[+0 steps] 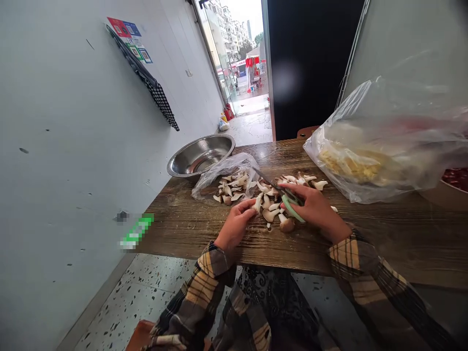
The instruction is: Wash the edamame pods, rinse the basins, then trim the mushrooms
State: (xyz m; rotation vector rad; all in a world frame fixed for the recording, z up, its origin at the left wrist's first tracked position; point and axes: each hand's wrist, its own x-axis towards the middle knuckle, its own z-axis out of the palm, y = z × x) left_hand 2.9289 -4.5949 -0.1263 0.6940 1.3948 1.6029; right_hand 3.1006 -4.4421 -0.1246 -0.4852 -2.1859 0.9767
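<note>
My left hand (237, 222) pinches a pale mushroom (258, 202) at the left side of a loose pile of mushrooms (272, 214) on the wooden table. In my right hand (310, 204) are scissors with a light green handle (291, 208); their dark blades (265, 177) point up and left over the pile. A brown-capped mushroom (287, 224) lies between my hands, near the front of the pile. Just behind my left hand, more mushroom pieces (234, 186) lie at the mouth of a clear plastic bag (239, 163).
A wide steel basin (201, 156) stands at the table's back left corner. At the right, a large clear bag (365, 161) holds something yellow, beside a bowl with dark red contents (456, 179). The wooden table (175, 229) meets a white wall on the left.
</note>
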